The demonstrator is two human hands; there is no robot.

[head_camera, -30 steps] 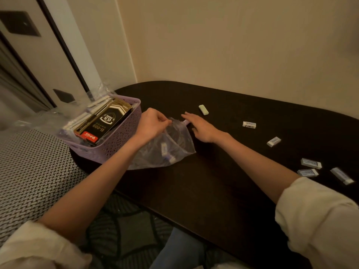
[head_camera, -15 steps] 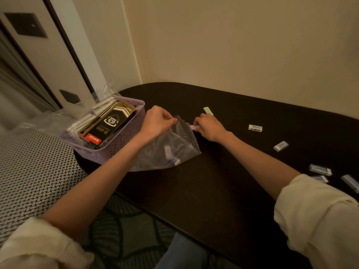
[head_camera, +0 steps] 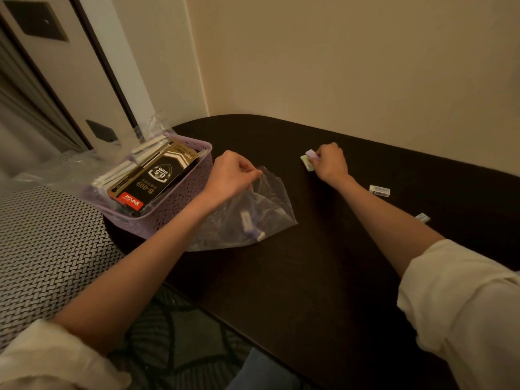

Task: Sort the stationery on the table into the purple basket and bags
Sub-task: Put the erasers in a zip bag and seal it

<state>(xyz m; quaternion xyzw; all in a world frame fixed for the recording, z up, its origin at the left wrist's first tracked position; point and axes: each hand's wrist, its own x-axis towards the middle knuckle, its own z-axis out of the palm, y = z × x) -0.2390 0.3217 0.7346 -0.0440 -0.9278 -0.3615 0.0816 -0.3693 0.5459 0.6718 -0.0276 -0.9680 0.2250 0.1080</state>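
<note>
purple basket (head_camera: 180, 204) beside clear bag (head_camera: 253, 218)

Surface: dark table (head_camera: 309, 277)
Left end: purple basket (head_camera: 180, 201) — clear bag (head_camera: 270, 204) beside it
Right: 3 erasers — green (head_camera: 307, 164), white (head_camera: 380, 190), one (head_camera: 422, 218) part hidden

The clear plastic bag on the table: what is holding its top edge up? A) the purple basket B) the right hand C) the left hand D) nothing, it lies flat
C: the left hand pinches the top edge of the clear plastic bag, while the right hand is away from it at the small erasers farther back on the table.
</note>
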